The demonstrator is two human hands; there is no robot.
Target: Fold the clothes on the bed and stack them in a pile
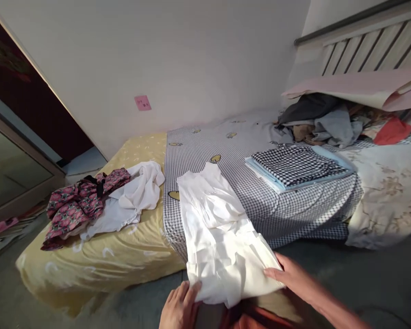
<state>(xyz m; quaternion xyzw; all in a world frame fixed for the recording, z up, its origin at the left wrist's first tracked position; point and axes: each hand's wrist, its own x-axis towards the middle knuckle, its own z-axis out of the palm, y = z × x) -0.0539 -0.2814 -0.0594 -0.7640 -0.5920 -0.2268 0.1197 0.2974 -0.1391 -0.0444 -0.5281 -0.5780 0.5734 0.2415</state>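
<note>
A white sleeveless garment (219, 224) is spread lengthwise from the checked bedding towards me, its shoulder end on the bed and its lower end over the front edge. My left hand (180, 304) is closed at the near left corner, with the thumb and fingertips against the cloth. At the near right corner, my right hand (287, 274) grips the hem, thumb on top and the other fingers mostly hidden underneath. Wrinkles and loose folds cross the garment's middle and lower part.
Left on the yellow sheet (147, 251) lie a pink-patterned garment (77, 201) and crumpled white clothing (140, 187). Folded black-and-white checked cloth (297, 164) tops a light-blue stack at right. Behind it, mixed clothes (335, 123) are heaped by the white headboard (373, 48).
</note>
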